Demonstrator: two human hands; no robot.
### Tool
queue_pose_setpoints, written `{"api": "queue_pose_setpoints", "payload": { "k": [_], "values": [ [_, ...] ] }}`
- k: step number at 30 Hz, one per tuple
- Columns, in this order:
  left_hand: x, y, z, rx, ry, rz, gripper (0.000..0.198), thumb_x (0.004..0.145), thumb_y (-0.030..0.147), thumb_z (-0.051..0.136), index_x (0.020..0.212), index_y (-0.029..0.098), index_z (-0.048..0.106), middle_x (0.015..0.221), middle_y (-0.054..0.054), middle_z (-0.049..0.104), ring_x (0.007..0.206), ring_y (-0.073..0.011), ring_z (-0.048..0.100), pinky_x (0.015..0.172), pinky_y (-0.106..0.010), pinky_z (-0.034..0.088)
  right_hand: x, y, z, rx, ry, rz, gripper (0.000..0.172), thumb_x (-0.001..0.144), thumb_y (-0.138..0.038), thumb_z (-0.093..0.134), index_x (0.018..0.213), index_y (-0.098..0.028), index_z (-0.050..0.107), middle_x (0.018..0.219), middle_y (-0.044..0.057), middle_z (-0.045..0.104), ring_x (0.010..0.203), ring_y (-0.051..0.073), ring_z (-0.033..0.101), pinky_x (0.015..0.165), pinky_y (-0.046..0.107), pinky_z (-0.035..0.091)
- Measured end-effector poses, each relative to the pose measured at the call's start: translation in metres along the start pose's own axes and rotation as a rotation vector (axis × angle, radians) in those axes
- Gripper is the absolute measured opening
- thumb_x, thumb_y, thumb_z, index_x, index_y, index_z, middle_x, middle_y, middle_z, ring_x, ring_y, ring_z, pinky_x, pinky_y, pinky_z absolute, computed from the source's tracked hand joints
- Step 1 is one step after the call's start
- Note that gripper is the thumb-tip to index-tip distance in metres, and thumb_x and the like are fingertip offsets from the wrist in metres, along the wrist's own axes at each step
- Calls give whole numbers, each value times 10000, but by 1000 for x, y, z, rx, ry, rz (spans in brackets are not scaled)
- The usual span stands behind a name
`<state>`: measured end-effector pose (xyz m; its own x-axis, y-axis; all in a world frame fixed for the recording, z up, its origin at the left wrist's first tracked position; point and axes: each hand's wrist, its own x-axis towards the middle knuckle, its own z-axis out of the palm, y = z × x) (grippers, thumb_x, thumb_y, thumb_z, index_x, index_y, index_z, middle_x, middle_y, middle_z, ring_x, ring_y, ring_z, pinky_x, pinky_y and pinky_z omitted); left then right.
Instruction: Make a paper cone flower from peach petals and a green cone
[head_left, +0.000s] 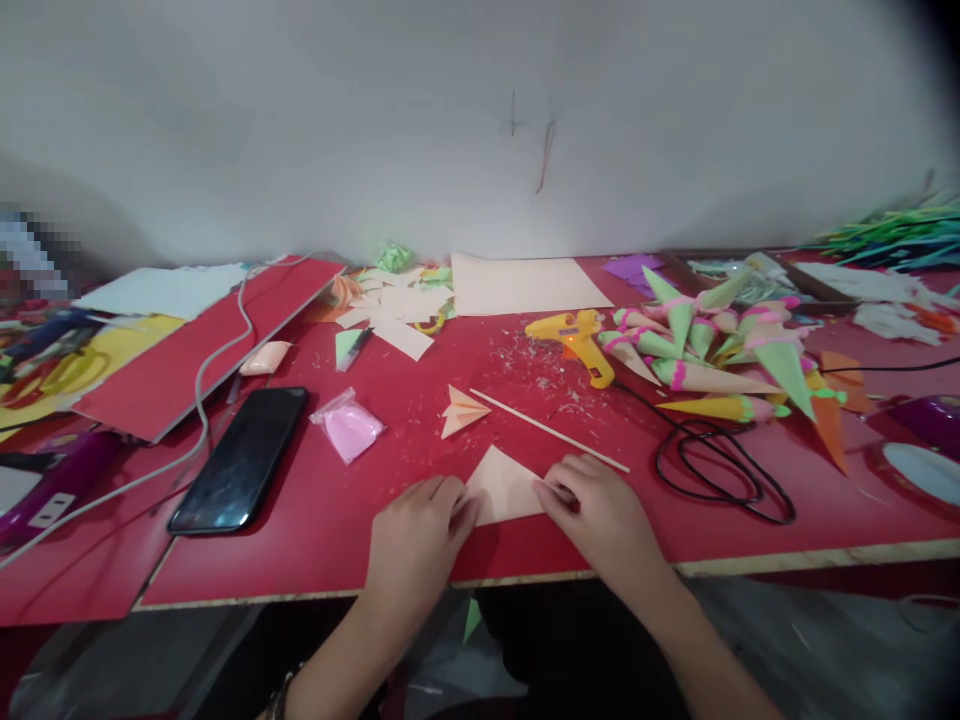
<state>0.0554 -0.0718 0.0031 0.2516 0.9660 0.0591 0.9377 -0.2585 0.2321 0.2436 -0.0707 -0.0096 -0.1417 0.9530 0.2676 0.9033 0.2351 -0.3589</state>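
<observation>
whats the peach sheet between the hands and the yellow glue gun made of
The peach sheet looks like matte paper: thin, flat, visibly creased. The yellow glue gun is probably hard plastic, smooth-finished, judging by its evenly coloured, moulded-looking body.

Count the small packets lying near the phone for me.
2: a pink packet right of the phone, and a peach packet beyond its far end, beside the red board. Others may be hidden.

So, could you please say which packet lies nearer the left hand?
The pink packet, right of the phone; the peach one lies farther from the left hand.
</observation>
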Motion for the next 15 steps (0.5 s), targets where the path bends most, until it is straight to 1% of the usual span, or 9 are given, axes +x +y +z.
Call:
{"api": "queue_pose_setpoints", "payload": {
  "k": [4, 7, 9, 12, 15],
  "values": [
    [2, 3, -1, 26, -36, -29, 235, 830, 319, 407, 668, 187, 515, 660, -6, 589, 606, -134, 528, 495, -221, 267, 0, 0, 2, -29, 7, -15, 280, 792, -254, 449, 532, -181, 377, 554, -20, 411, 577, 115, 376, 561, 239, 261],
    [3, 4, -2, 38, -20, -40, 238, 828, 329, 409, 663, 192, 511, 627, 2, 576, 582, -137, 517, 504, -233, 266, 0, 0, 3, -48, 0, 3, 286, 794, -259, 457, 535, -180, 366, 559, -20, 405, 585, 119, 370, 567, 242, 255],
    [4, 2, -3, 33, 0, -30, 238, 822, 325, 417, 646, 189, 504, 598, 8, 564, 573, -136, 511, 548, -248, 290, 0, 1, 4, -54, 5, 10, 295, 793, -265, 462, 531, -180, 356, 557, -20, 398, 587, 121, 365, 568, 244, 252],
    [3, -1, -4, -11, 11, -14, 245, 814, 320, 425, 623, 184, 495, 574, 21, 553, 565, -127, 501, 623, -274, 311, 0, 1, 4, -49, 6, 11, 302, 795, -276, 467, 532, -181, 352, 562, -20, 394, 590, 123, 365, 564, 244, 248],
    [1, -4, -5, -70, 1, -20, 270, 811, 341, 422, 603, 181, 488, 568, 28, 546, 568, -125, 494, 634, -283, 312, 0, 1, 4, -42, -2, 5, 305, 800, -283, 464, 533, -181, 356, 566, -20, 394, 588, 124, 364, 562, 243, 250]
  ]
}}
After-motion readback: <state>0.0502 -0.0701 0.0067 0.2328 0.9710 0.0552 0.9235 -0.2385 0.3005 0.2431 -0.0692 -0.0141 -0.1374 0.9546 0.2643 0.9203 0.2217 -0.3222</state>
